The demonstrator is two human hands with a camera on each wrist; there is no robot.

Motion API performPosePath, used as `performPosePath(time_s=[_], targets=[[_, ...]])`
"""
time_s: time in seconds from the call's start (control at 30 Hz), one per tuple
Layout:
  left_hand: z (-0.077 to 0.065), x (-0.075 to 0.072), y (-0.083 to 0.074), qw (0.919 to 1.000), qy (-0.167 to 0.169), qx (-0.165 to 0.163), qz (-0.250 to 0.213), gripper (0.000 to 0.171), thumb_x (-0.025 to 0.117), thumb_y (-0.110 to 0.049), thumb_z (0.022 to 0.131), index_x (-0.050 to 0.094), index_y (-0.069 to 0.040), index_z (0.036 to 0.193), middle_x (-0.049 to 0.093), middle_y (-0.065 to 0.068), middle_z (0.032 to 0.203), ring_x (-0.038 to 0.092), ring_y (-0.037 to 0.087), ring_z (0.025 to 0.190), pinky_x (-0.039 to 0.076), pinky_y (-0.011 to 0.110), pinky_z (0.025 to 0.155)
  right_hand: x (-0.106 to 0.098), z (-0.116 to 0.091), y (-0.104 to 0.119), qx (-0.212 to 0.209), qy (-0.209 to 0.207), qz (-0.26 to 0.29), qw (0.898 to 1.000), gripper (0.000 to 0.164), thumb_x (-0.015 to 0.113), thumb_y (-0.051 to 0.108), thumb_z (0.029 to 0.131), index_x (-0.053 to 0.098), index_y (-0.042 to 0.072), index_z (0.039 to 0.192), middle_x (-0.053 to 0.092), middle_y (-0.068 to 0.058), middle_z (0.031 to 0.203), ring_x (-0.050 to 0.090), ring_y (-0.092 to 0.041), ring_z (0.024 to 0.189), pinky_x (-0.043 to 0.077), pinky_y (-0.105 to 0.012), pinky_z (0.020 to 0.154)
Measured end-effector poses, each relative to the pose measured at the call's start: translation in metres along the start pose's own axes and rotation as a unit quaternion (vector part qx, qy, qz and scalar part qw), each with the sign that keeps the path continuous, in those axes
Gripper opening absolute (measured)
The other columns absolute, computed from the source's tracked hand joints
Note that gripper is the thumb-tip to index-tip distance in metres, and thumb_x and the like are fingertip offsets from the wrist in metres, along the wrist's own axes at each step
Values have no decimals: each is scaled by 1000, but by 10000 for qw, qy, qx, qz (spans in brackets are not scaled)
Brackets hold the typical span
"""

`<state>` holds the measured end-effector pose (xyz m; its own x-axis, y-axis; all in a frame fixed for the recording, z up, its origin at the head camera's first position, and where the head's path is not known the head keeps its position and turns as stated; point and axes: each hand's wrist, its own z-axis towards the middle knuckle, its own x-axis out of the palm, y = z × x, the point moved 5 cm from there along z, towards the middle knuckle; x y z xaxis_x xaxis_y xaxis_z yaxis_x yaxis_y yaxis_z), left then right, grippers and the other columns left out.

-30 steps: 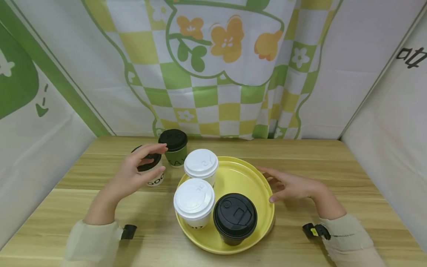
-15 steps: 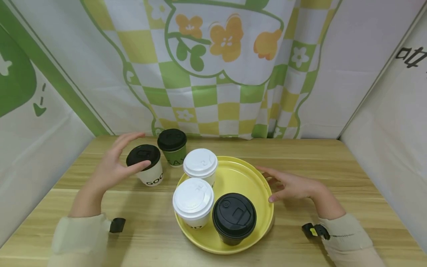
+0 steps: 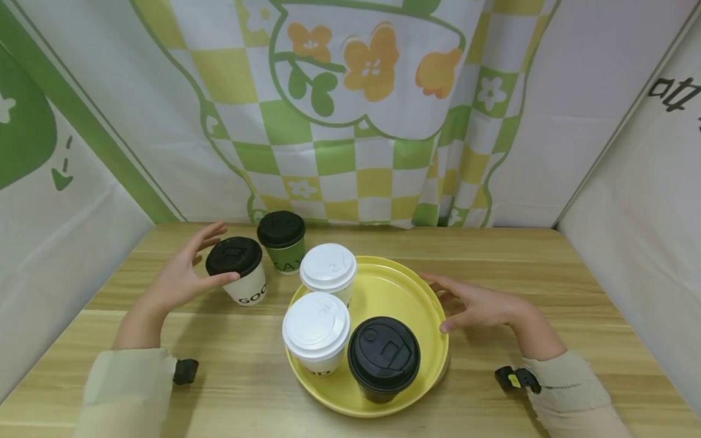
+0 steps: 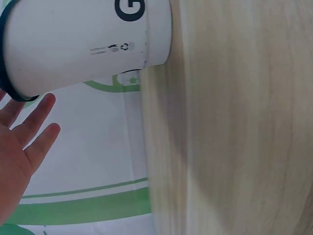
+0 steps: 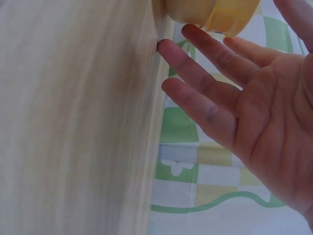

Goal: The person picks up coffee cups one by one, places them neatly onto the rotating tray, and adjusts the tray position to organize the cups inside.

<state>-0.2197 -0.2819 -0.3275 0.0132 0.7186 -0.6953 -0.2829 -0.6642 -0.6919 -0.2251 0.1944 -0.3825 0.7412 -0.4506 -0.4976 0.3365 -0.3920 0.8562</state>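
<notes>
At the left of the table stands a white paper cup (image 3: 247,286) with a black lid and the letters "GOO". My left hand (image 3: 177,277) spreads around its lid, thumb in front and fingers behind. In the left wrist view the fingers (image 4: 40,115) are apart, close to the lid's edge; whether they touch it I cannot tell. My right hand (image 3: 482,304) is at the right rim of the yellow round tray (image 3: 394,286), its fingers loosely extended. In the right wrist view the fingers (image 5: 195,73) lie beside and below the tray's edge.
On the tray stand two white-lidded cups (image 3: 316,325) and a black cup (image 3: 384,356). A green cup (image 3: 285,243) with a black lid stands behind the white paper cup. A checked curtain (image 3: 356,152) hangs along the table's (image 3: 520,255) back edge.
My left hand has moved left from over the white paper cup, then a little inward around its lid. The right hand and the cups have stayed in place.
</notes>
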Motion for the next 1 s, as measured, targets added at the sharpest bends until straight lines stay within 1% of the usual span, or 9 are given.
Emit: performPosePath(time_s=[0.07, 0.2, 0.4, 0.63, 0.77, 1.0], targets=[[1, 2, 4, 9999, 58, -61, -113, 101, 81, -22, 83, 17, -25, 160, 29, 18, 161, 29, 50, 142, 28, 73, 105, 0, 0, 0, 19, -17, -31, 10000, 92, 73, 17, 90, 13, 3, 158, 39, -26, 149, 47, -47, 131, 40, -65, 106], [1, 5, 11, 9993, 184, -182, -268, 103, 82, -21, 83, 14, -20, 161, 25, 18, 162, 28, 52, 142, 28, 73, 106, -1, 0, -1, 59, -34, -96, 9999, 92, 73, 19, 90, 13, 4, 159, 40, -24, 150, 46, -47, 132, 38, -67, 107], [2, 11, 17, 9985, 355, -356, -224, 104, 82, -24, 83, 14, -14, 160, 28, 21, 160, 28, 52, 143, 28, 77, 104, -1, -1, 0, 77, -43, -104, 9999, 91, 73, 19, 90, 14, 4, 158, 39, -25, 151, 45, -47, 133, 39, -66, 106], [2, 15, 21, 9981, 407, -411, -226, 100, 80, -25, 84, 16, -15, 159, 32, 27, 155, 32, 52, 140, 33, 75, 102, 0, -1, 1, 45, -57, -139, 9999, 92, 73, 18, 90, 14, 2, 158, 37, -26, 152, 45, -48, 133, 40, -66, 106], [2, 16, 22, 9979, 375, -399, -341, 96, 80, -24, 85, 19, -16, 159, 32, 26, 154, 35, 50, 138, 33, 75, 102, 0, 0, 0, 42, -50, -122, 9999, 92, 73, 18, 90, 14, 3, 158, 37, -26, 151, 45, -48, 133, 40, -65, 106], [1, 17, 21, 9978, 340, -379, -432, 93, 80, -23, 85, 22, -16, 158, 37, 25, 152, 40, 47, 135, 36, 73, 102, 0, -1, -1, 57, -44, -103, 9999, 91, 73, 18, 90, 14, 3, 158, 38, -26, 151, 45, -48, 133, 40, -65, 105]])
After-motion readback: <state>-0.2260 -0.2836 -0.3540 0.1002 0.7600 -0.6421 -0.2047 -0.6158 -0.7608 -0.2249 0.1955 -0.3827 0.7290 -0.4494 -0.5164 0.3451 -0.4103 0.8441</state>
